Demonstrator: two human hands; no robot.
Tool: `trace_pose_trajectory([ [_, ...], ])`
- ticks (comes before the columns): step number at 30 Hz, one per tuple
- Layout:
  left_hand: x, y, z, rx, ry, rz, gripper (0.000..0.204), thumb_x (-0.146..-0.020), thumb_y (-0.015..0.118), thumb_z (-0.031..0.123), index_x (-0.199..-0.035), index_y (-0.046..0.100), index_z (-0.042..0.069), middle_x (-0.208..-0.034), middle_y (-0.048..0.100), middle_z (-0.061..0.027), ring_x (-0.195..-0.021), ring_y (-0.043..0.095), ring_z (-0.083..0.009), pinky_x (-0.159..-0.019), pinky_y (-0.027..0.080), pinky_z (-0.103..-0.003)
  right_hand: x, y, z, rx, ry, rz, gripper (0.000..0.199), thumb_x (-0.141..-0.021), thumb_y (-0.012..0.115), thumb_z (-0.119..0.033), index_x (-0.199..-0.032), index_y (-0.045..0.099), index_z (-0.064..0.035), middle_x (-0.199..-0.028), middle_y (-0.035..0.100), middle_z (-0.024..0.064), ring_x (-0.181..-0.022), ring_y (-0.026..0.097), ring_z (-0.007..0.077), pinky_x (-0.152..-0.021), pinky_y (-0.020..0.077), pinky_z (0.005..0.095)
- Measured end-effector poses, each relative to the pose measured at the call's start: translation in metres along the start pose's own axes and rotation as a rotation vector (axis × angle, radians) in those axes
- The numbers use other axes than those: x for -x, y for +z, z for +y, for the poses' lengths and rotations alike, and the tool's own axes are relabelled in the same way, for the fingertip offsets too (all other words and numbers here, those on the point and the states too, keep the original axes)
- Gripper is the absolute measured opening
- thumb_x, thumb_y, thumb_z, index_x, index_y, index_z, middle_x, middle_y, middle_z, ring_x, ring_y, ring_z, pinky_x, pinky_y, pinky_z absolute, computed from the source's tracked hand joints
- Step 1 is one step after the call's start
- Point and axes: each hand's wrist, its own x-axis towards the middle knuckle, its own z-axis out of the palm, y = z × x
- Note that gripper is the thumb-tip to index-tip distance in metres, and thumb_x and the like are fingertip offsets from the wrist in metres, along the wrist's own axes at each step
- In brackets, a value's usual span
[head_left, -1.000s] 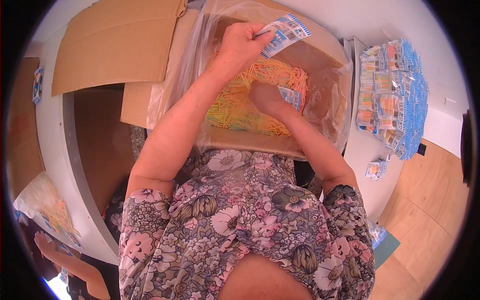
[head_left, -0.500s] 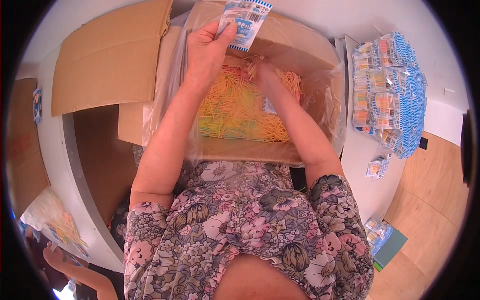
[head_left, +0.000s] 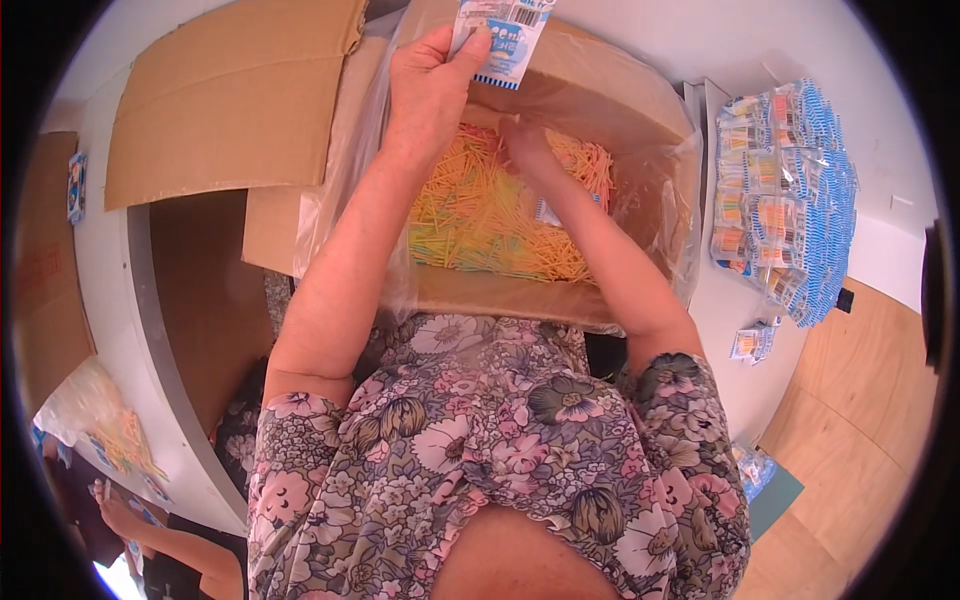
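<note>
Between the thumb and fingers of my left hand (head_left: 428, 100) is a small blue-and-white printed packet (head_left: 506, 48), held up above the far side of an open cardboard box (head_left: 500, 292). The box is lined with clear plastic and contains a heap of thin sticks (head_left: 470, 215) in yellow, orange, pink and green. My right hand (head_left: 530, 150) reaches over the far part of the heap. Its fingers are smeared by motion, so whether they hold sticks is unclear. Another packet (head_left: 552, 210) lies on the sticks, partly covered by my right forearm.
Many filled packets (head_left: 770, 200) stand stacked on the white table right of the box, with a few loose packets (head_left: 755, 342) nearer me. A cardboard flap (head_left: 230, 100) spreads to the left. Beyond it, another person's hand (head_left: 115, 510) is near a plastic bag of sticks (head_left: 90, 410).
My right hand, earlier showing sticks at its fingertips, has shifted slightly, and its fingers are now blurred. The left hand still holds the packet. The whole view has shifted a little.
</note>
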Motion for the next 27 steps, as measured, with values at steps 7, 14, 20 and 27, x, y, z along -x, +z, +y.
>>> trace_pose_trajectory([
  [7, 0.0, 0.005, 0.0, -0.008, 0.021, -0.013, 0.021, -0.089, 0.058, 0.013, -0.102, 0.065, -0.003, -0.087, 0.066, -0.001, -0.075, 0.056, -0.0037, -0.068, 0.046, -0.021, 0.013, -0.015, 0.028, 0.832, -0.264, 0.002, 0.042, -0.085, 0.058, -0.031, -0.103, 0.059, 0.0063, -0.101, 0.06, 0.0273, -0.097, 0.058, 0.038, -0.084, 0.045, 0.0427],
  [14, -0.001, 0.008, -0.004, 0.008, 0.006, -0.021, 0.022, -0.089, 0.058, 0.012, -0.104, 0.065, -0.003, -0.088, 0.066, -0.0015, -0.076, 0.057, -0.004, -0.069, 0.046, -0.021, -0.001, -0.002, 0.039, 0.929, -0.199, 0.042, 0.04, -0.084, 0.059, -0.031, -0.1, 0.062, 0.006, -0.1, 0.062, 0.0257, -0.095, 0.059, 0.0373, -0.081, 0.0461, 0.0427],
  [20, 0.0, 0.001, -0.002, 0.031, -0.005, -0.008, 0.023, -0.09, 0.058, 0.012, -0.105, 0.064, -0.003, -0.088, 0.066, -0.0016, -0.076, 0.057, -0.0043, -0.07, 0.046, -0.021, 0.015, -0.015, 0.02, 0.499, -0.204, -0.053, 0.03, -0.088, 0.052, -0.021, -0.099, 0.059, 0.0055, -0.09, 0.064, 0.02, -0.082, 0.063, 0.0299, -0.073, 0.0491, 0.0424],
  [27, 0.004, 0.011, 0.013, 0.146, -0.164, -0.039, 0.02, -0.091, 0.056, 0.012, -0.101, 0.064, -0.002, -0.084, 0.066, -0.0033, -0.073, 0.06, -0.0074, -0.066, 0.049, -0.024, -0.016, -0.013, 0.013, -0.577, 0.046, -0.101, 0.018, -0.092, 0.05, -0.021, -0.098, 0.051, -0.0038, -0.071, 0.056, 0.0096, -0.058, 0.055, 0.0205, -0.046, 0.0458, 0.0342],
])
